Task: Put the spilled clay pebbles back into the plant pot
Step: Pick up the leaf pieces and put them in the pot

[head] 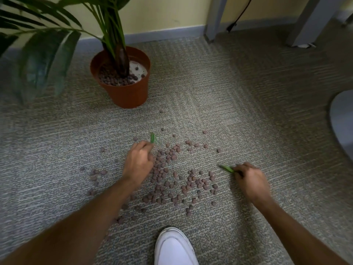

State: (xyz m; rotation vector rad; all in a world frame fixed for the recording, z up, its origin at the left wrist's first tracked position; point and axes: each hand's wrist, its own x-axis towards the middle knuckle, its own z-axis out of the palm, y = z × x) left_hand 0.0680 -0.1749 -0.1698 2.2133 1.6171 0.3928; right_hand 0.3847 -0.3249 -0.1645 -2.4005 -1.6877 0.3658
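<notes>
Several brown clay pebbles [172, 178] lie scattered over the grey carpet in front of me. A terracotta-coloured plant pot [124, 92] with a palm stands beyond them, upright, with pebbles covering part of its surface. My left hand [138, 163] is at the left edge of the pebble patch and pinches a small green leaf piece [152, 138] that sticks up past its fingers. My right hand [250, 180] is on the carpet at the patch's right side, with its fingers curled round another green leaf piece [227, 168] that points left.
My white shoe [173, 247] stands on the carpet at the bottom centre. Grey table legs [305, 22] and a black cable [238, 16] are at the back right by the wall. A grey rounded object [343, 121] juts in at the right edge. Palm fronds [42, 60] overhang the left.
</notes>
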